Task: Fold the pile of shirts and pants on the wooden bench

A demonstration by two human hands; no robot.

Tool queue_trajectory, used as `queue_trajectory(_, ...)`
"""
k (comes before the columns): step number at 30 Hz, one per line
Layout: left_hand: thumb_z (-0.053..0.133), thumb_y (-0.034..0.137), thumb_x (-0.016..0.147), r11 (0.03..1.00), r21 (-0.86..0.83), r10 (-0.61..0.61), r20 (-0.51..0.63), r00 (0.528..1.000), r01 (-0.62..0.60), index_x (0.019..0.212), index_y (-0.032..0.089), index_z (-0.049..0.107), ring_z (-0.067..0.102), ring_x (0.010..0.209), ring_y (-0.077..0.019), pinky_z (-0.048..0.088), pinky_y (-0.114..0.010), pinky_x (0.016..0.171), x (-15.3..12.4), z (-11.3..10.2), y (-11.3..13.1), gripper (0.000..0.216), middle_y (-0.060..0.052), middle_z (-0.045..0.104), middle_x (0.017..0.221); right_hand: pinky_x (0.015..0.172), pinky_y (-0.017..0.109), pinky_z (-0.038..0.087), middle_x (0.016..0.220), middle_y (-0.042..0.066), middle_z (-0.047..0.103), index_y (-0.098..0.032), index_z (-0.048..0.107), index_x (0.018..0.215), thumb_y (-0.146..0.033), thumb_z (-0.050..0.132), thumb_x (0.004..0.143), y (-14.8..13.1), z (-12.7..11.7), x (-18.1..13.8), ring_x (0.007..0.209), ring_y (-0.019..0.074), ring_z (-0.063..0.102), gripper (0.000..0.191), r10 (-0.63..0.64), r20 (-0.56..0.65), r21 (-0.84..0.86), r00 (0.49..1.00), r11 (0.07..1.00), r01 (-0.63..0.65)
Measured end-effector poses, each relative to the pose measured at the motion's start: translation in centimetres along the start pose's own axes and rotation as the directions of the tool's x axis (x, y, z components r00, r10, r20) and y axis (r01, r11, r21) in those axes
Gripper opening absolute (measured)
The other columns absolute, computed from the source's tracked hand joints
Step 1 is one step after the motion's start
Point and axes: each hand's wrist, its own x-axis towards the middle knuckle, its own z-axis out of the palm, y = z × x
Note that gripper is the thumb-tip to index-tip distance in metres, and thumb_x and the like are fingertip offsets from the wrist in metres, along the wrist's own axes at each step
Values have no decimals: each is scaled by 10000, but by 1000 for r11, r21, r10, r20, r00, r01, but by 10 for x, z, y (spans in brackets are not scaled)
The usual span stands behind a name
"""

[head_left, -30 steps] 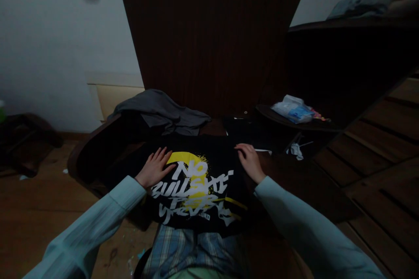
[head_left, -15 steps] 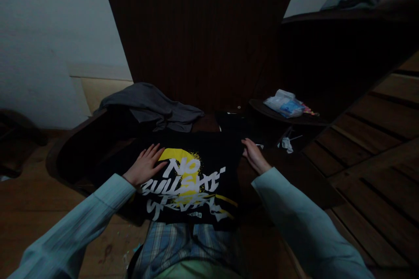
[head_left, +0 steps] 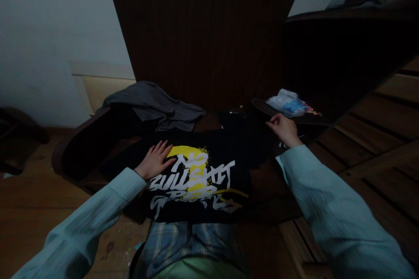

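A black T-shirt (head_left: 209, 148) with white and yellow lettering lies spread on a dark wooden table (head_left: 81, 148) in front of me. My left hand (head_left: 156, 161) rests flat on its left side, fingers stretched out, beside the yellow print. My right hand (head_left: 284, 129) is out at the shirt's far right corner, fingers curled on the dark cloth there; the dim light hides exactly what they pinch.
A crumpled grey garment (head_left: 153, 105) lies at the table's back left. A plastic-wrapped white and blue packet (head_left: 287, 103) sits on a small dark ledge at the right. Dark wood panelling rises behind, wooden steps (head_left: 376, 130) climb at the right.
My right hand has moved right and away from me, from the shirt's near right edge to its far right corner. The left hand has stayed flat on the shirt.
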Motion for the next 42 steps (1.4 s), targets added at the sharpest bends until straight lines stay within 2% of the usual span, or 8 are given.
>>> queue_trajectory(4, 247, 550, 844, 1000, -5, 11, -5, 1000, -11, 1343, 159, 310, 180, 1315, -290, 215, -464, 1023, -1, 2, 2, 637, -129, 256, 1424, 542, 238, 369, 599, -11, 555, -170, 563, 693, -306, 590, 691, -26, 14, -15, 568, 126, 517, 139, -221, 222, -27, 950, 972, 233)
queue_trajectory(10, 263, 558, 838, 996, -15, 87, 77, 993, -86, 1352, 183, 291, 169, 1317, -293, 220, -467, 1021, -15, -12, 16, 636, -131, 223, 1434, 779, 292, 426, 969, 91, 622, -150, 566, 999, -344, 492, 806, -92, 77, -63, 897, 180, 573, 283, -541, 552, 52, 635, 782, 621)
queue_trajectory(13, 338, 601, 794, 997, 12, 71, 208, 976, -75, 1324, 185, 348, 268, 1284, -296, 291, -405, 994, -18, -32, 20, 674, -142, 293, 1405, 899, 334, 376, 1201, 161, 522, -115, 463, 1209, -351, 473, 822, -99, 111, -86, 1122, 235, 469, 454, -485, 672, -30, 560, 738, 674)
queue_trajectory(18, 306, 543, 829, 981, 110, -182, 253, 950, 159, 1283, 141, 405, 513, 1087, -315, 418, -395, 851, -5, -47, 27, 615, -180, 489, 1256, 1012, 459, 219, 1423, 186, 221, -127, 283, 1355, -506, 303, 858, -85, 140, -119, 1311, 304, 182, 625, -338, 722, -168, 603, 761, 627)
queue_trajectory(23, 287, 612, 795, 950, 113, -308, 192, 932, 291, 1377, 184, 222, 179, 1279, -418, 270, -563, 939, 12, -26, 22, 725, -154, 195, 1440, 1022, 519, 135, 1452, 175, 119, -187, 191, 1386, -604, 237, 828, -74, 142, -113, 1335, 294, 75, 698, -279, 729, -179, 625, 803, 568)
queue_trajectory(29, 256, 670, 756, 972, 36, -236, 230, 944, 234, 1386, 204, 180, 118, 1289, -430, 211, -613, 939, 32, -18, 0, 787, -154, 146, 1450, 970, 516, 247, 1404, 229, 234, -113, 309, 1342, -579, 391, 784, -94, 145, -82, 1292, 354, 213, 731, -163, 776, -255, 609, 803, 539)
queue_trajectory(36, 280, 609, 789, 982, 9, -188, 132, 973, 188, 1370, 193, 243, 152, 1295, -395, 183, -597, 966, 49, -11, -2, 716, -147, 201, 1439, 979, 448, 267, 1326, 238, 379, -35, 421, 1243, -338, 378, 844, -154, 184, -129, 1222, 319, 362, 503, -469, 643, -73, 605, 749, 659)
queue_trajectory(42, 352, 473, 804, 988, -151, -45, -68, 997, 34, 1257, 118, 429, 355, 1234, -241, 282, -376, 1017, 34, -3, -44, 580, -141, 398, 1340, 1036, 429, 192, 1393, 223, 266, -22, 337, 1311, -462, 310, 865, -139, 200, -142, 1303, 303, 214, 627, -548, 591, 0, 592, 734, 679)
